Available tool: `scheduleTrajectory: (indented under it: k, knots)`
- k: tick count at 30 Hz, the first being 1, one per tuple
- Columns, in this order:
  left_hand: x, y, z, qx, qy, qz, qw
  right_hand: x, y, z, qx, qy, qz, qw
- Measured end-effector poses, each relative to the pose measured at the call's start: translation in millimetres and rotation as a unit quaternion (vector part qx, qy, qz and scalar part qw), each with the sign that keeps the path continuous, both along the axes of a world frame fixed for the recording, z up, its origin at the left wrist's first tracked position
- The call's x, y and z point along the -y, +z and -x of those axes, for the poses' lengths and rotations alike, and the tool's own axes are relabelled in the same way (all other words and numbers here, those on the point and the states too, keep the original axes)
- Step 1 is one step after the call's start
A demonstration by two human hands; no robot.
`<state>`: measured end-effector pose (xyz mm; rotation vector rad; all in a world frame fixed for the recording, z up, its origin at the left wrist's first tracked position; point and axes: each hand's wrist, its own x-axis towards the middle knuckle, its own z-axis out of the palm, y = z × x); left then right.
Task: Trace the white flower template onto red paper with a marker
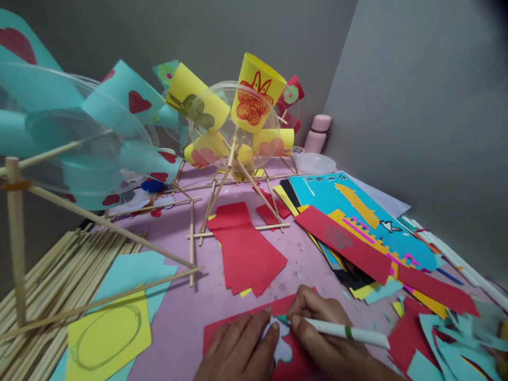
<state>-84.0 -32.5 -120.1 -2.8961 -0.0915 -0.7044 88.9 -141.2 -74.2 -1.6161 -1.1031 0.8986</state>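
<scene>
My right hand [323, 333] is closed round a white felt-tip marker [349, 332] with a green band, its tip at the edge of a pale, wavy-edged paper cutout [282, 349]. This cutout lies on a sheet of red paper [220, 325]. My left hand [240, 349] rests flat on the red sheet, fingers stretched out, with fingertips and thumb on the cutout. Part of the cutout is hidden under the fingers.
Wooden stick frames carry wheels of yellow cups [256, 95] and blue cups [123, 98]. Bamboo sticks [59, 275] and yellow paper [109, 336] lie left. Red strips [246, 254] lie ahead. Decorated sheets [317, 196], paper scraps [456, 344] and a pink flask [317, 135] stand right.
</scene>
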Motion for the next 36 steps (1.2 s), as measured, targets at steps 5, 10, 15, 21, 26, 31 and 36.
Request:
scheduleTrajectory:
  k: [5, 10, 15, 21, 26, 31, 36]
  knots:
    - [0.7, 2.3, -1.5, -0.008, 0.005, 0.016, 1.0, 1.0, 11.9, 2.7, 0.063, 0.013, 0.021, 0.998]
    - [0.9, 5.3, -2.0, -0.005, 0.008, 0.013, 1.0, 0.2, 8.3, 2.4, 0.099, 0.022, 0.011, 0.995]
    - [2.1, 3.8, -1.4, -0.007, 0.007, 0.016, 1.0, -1.8, -2.8, 3.6, 0.068, 0.012, 0.002, 0.998]
    - [1.1, 3.7, -2.2, -0.016, 0.005, 0.018, 1.0, 0.7, 3.2, 3.3, 0.12, -0.001, 0.02, 0.993]
    - [1.5, 6.9, -2.2, -0.023, 0.004, -0.005, 1.0, -3.1, 6.7, -0.1, 0.094, 0.008, 0.026, 0.995]
    - [2.2, 8.7, -4.0, -0.023, 0.006, -0.002, 1.0, -3.9, 8.5, -2.2, 0.09, 0.015, 0.026, 0.996]
    - [2.6, 8.8, -4.8, -0.027, 0.008, 0.009, 1.0, -2.7, 8.6, -1.5, 0.103, 0.003, 0.039, 0.994]
